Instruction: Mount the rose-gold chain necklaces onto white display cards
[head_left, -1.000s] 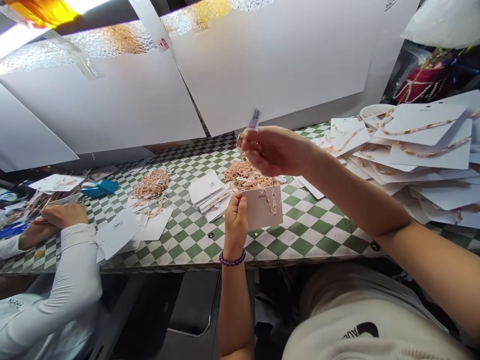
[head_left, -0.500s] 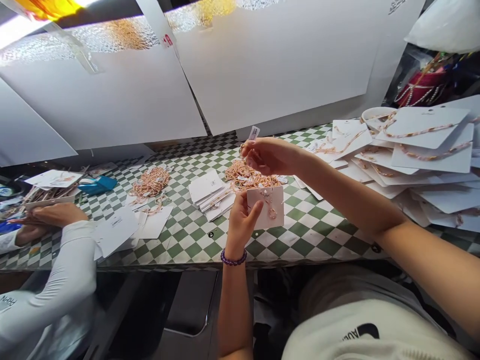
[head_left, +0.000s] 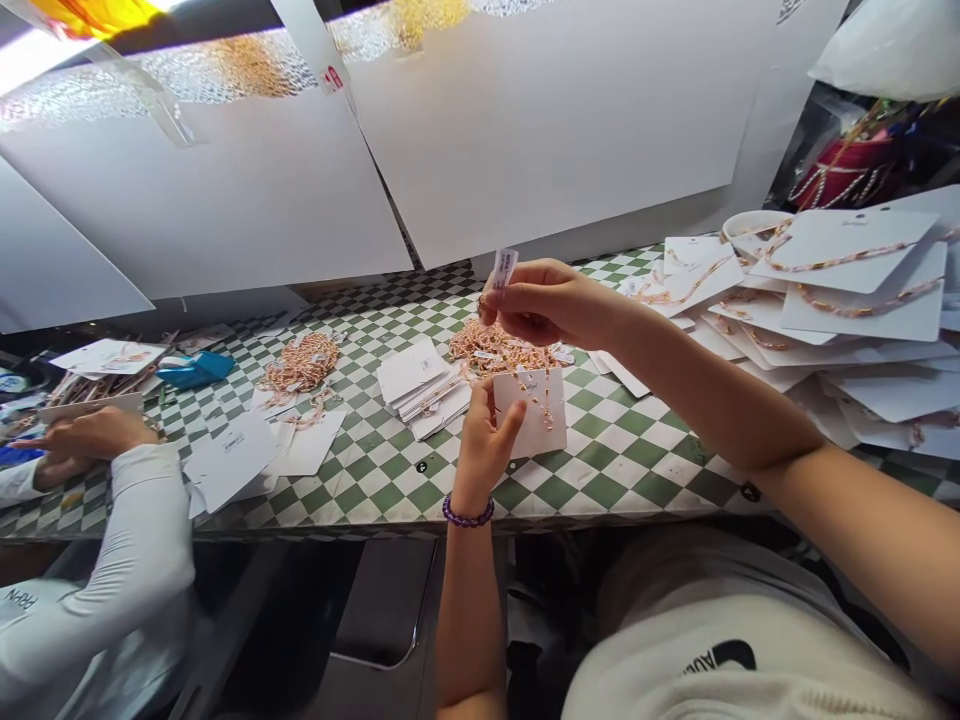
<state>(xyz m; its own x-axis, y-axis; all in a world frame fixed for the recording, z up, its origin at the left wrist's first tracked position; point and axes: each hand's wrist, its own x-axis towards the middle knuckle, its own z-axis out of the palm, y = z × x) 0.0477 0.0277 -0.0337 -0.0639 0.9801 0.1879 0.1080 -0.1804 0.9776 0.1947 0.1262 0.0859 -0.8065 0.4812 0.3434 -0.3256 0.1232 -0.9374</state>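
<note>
A white jewelry card (head_left: 531,440) is gripped by its left edge in my left hand (head_left: 482,445), thumb across the front. Over the card's face hangs a thin pink-and-gold beaded necklace (head_left: 548,408). Above it, my right hand (head_left: 546,305) is closed in a pinch, with a small white tag (head_left: 504,268) sticking up from the fingertips. The pinched necklace end beside the tag is mostly hidden by my fingers. Behind the card lies a heap of similar beaded necklaces (head_left: 495,346), with a stack of white cards (head_left: 414,375) to its left.
A large pile of carded necklaces (head_left: 855,335) rises at the right beside a white bowl (head_left: 754,225). On the left are another necklace heap (head_left: 301,362), loose cards (head_left: 232,460), a teal object (head_left: 196,370) and a co-worker's hand (head_left: 112,432). White panels (head_left: 555,130) stand behind the checkered table (head_left: 390,485).
My right hand has tilted and risen slightly, and the tag stands more upright. The strand over the card now hangs in separate lengths. My left hand stays almost still.
</note>
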